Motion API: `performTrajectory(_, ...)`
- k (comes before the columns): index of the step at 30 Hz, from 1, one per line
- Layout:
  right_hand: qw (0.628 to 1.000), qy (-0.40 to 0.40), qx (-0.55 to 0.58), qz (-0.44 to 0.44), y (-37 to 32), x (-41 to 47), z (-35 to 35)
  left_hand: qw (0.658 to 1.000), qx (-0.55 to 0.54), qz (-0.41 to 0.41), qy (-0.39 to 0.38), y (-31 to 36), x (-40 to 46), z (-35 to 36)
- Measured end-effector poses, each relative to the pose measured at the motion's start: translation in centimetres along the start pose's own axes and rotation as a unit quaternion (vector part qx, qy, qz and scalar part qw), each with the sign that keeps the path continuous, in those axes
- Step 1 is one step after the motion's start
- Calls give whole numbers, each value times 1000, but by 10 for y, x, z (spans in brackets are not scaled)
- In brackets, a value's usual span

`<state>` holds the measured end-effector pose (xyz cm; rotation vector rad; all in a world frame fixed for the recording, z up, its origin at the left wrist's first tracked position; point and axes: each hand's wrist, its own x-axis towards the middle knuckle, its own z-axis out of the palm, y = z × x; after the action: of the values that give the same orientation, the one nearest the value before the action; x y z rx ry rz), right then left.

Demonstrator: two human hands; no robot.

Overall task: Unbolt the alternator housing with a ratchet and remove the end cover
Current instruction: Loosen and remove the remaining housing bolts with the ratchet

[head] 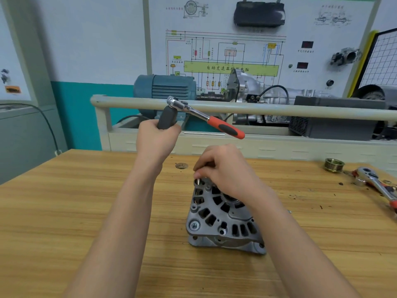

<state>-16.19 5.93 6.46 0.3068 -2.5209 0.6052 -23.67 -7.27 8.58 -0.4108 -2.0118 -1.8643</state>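
The grey cast alternator (223, 216), its slotted end cover facing up, stands mid-bench on the wooden table (64, 211). The right hand (223, 168) pinches something small at its 12 o'clock edge. The left hand (156, 140), raised at 10 o'clock, grips the dark socket of an orange-handled ratchet (206, 118).

You are in an automotive training workshop. Ahead of you stands a teaching board (257, 50) printed with a coloured wiring diagram and fitted with digital readouts and mounted car parts. Below it sit a blue electric motor (165, 87) and a cutaway gearbox (253, 87) behind a rail. A second ratchet (378, 186) and a grooved pulley (334, 164) lie on your scuffed wooden table (64, 211).
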Motion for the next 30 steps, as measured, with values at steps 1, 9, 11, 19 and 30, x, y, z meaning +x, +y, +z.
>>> performTrajectory(1,1000,-2,-2,-4,-1,0,0,1000,0,-1,0,0,0,0)
performTrajectory(9,982,132,129,-46,-10,-4,-37,995,-68,-38,-64,7,-1,0)
performTrajectory(11,980,132,149,-22,-7,-8,-42,987,-101,-69,-100,10,-4,1)
performTrajectory(19,920,234,283,134,39,-60,-42,936,-197,-162,-243,27,-21,13)
performTrajectory(30,859,259,221,382,131,-129,-18,927,-162,-190,-279,32,-38,34)
